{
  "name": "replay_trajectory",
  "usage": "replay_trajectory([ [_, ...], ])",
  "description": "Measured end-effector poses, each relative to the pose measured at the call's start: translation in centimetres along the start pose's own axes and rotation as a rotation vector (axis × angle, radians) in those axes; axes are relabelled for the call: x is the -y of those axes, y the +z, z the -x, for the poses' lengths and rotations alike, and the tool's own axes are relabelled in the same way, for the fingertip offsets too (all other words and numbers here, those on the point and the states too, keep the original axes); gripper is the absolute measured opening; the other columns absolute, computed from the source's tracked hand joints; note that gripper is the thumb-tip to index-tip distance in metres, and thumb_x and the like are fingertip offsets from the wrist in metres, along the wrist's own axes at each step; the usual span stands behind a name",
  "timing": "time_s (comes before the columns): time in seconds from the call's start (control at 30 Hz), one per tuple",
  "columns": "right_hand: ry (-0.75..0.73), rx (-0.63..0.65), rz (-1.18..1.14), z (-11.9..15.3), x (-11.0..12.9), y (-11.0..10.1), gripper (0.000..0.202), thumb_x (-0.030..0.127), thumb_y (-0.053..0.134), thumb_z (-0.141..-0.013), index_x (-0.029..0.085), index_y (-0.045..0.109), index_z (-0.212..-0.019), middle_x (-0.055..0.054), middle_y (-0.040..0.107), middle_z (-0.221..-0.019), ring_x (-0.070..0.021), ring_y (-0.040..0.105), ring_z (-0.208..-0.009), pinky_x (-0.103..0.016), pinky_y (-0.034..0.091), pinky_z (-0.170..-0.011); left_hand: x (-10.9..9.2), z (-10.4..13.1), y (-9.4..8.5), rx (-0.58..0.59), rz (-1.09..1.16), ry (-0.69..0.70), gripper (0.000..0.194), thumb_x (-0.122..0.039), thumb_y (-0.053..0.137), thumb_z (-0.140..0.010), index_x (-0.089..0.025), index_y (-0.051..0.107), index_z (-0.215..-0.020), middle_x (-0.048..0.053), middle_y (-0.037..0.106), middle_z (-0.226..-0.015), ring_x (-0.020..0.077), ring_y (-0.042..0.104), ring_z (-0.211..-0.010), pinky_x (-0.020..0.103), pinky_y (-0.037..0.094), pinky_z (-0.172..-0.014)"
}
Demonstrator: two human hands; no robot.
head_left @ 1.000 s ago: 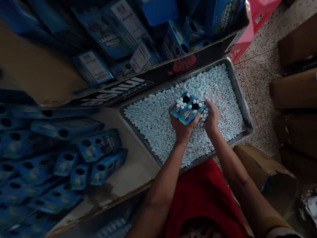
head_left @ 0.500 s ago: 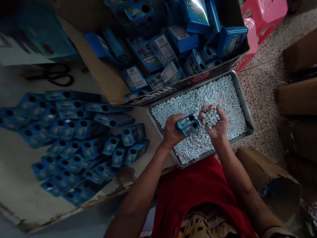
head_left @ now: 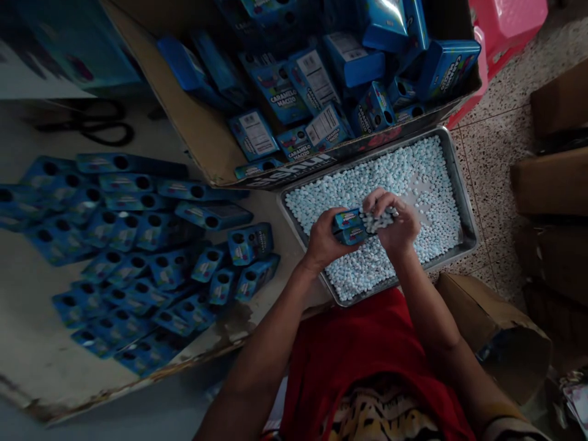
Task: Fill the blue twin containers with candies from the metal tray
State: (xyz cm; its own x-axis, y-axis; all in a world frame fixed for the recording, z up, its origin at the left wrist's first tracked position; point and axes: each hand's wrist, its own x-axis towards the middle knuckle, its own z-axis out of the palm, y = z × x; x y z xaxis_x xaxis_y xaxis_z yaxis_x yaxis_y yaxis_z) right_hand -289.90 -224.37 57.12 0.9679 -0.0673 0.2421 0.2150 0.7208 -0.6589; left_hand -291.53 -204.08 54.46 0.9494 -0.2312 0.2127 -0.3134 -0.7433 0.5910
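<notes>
My left hand [head_left: 321,242] is closed round two small blue candy boxes [head_left: 350,226], held side by side above the tray. My right hand [head_left: 400,229] is cupped round a heap of pale blue and white candies [head_left: 379,219]. Its fingers curl over the heap, and the candies are up against the ends of the boxes, whose openings are hidden. Below both hands lies a metal tray [head_left: 469,236] spread with many more loose candies [head_left: 358,269]. A bare patch of its bottom shows to the right of my right hand.
Many blue boxes [head_left: 168,269] with dark round holes stand on the table at left. A cardboard carton [head_left: 184,122] full of blue boxes stands behind the tray. Scissors [head_left: 108,125], a pink stool [head_left: 509,27], a brown carton [head_left: 551,177] and an open cardboard box [head_left: 482,306] surround the area.
My right hand has tipped its candies toward the boxes, its fingers curling over them. The boxes have turned so their holes no longer show. The whole view has shifted slightly.
</notes>
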Motion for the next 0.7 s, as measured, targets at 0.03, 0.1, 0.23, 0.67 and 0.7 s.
replay_trajectory([
  [0.03, -0.014, 0.003, 0.028, 0.0, -0.1, 0.3, 0.048, 0.067, 0.059, -0.09, 0.026, 0.066, -0.065, -0.006, 0.061, -0.077, -0.0238, 0.059, -0.08, -0.042, 0.051, -0.082, -0.1, 0.1, -0.1, 0.024, -0.008, 0.011, 0.077, -0.043, 0.098, -0.063, -0.023, 0.063, -0.13, 0.006, 0.078, -0.119, 0.0286, 0.077, -0.108, 0.04, 0.062, -0.097],
  [0.1, -0.034, -0.003, 0.062, 0.5, -0.2, 1.1, 0.047, 0.066, 0.058, -0.091, 0.027, 0.069, -0.068, -0.005, 0.062, -0.076, -0.0239, 0.06, -0.079, -0.042, 0.051, -0.081, -0.3, 0.1, -0.2, 0.043, -0.016, 0.045, 0.076, -0.042, 0.098, -0.064, -0.024, 0.064, -0.129, 0.005, 0.078, -0.119, 0.0289, 0.077, -0.108, 0.04, 0.063, -0.096],
  [0.23, -0.063, -0.03, 0.118, 2.7, -0.2, 1.8, 0.049, 0.069, 0.055, -0.094, 0.028, 0.068, -0.071, -0.004, 0.067, -0.078, -0.0259, 0.068, -0.088, -0.048, 0.053, -0.099, -0.5, 0.0, -0.4, -0.011, -0.023, 0.139, 0.071, -0.04, 0.097, -0.067, -0.025, 0.065, -0.129, 0.006, 0.078, -0.12, 0.0303, 0.076, -0.11, 0.044, 0.062, -0.098],
  [0.67, -0.23, 0.071, 1.432, -8.7, -6.5, -12.9, 0.063, 0.065, 0.047, -0.105, 0.025, 0.063, -0.151, -0.015, 0.051, -0.164, -0.0358, 0.038, -0.158, -0.062, 0.029, -0.134, 5.3, -0.4, 1.5, -0.199, 0.353, -0.062, 0.089, -0.061, 0.096, -0.069, -0.033, 0.055, -0.143, 0.011, 0.067, -0.15, 0.0365, 0.069, -0.138, 0.063, 0.06, -0.114],
  [0.7, -0.205, 0.085, 1.373, -8.2, -7.3, -12.1, 0.062, 0.065, 0.055, -0.101, 0.027, 0.066, -0.148, -0.014, 0.053, -0.162, -0.0364, 0.038, -0.158, -0.062, 0.029, -0.135, 5.0, -0.7, 2.3, -0.171, 0.385, -0.06, 0.089, -0.062, 0.096, -0.069, -0.033, 0.054, -0.143, 0.012, 0.066, -0.151, 0.0364, 0.069, -0.137, 0.062, 0.061, -0.113],
])
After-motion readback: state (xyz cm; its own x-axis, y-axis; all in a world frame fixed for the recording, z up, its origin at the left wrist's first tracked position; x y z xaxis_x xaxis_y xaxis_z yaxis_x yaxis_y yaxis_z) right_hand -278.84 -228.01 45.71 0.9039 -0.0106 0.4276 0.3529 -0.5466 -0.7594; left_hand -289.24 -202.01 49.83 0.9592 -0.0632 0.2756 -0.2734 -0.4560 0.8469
